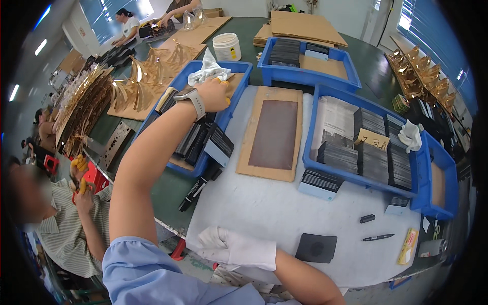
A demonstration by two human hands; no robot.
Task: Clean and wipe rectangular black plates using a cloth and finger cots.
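My left hand (pixel 212 94), with yellow finger cots and a watch on the wrist, reaches over the far part of the left blue tray (pixel 243 76). Its thumb and fingers are bent but apart, and no held thing shows between them. A crumpled white cloth (pixel 207 70) lies right beside it. Thin black plates (pixel 195 137) stand in rows in the near part of that tray, below my forearm. My right hand (pixel 223 246), in a white glove, is low over the table's near edge; its fingers are too blurred to read. Beside its wrist lies a dark square sheet (pixel 316 247).
A brown-framed dark board (pixel 273 133) lies mid-table. Blue trays with black plates stand right (pixel 310 147) and far (pixel 310 81). A marker (pixel 193 194), a pen (pixel 378 237) and a white tub (pixel 226 47) are around. At left, another person (pixel 71 218) works near gold pieces (pixel 84 107).
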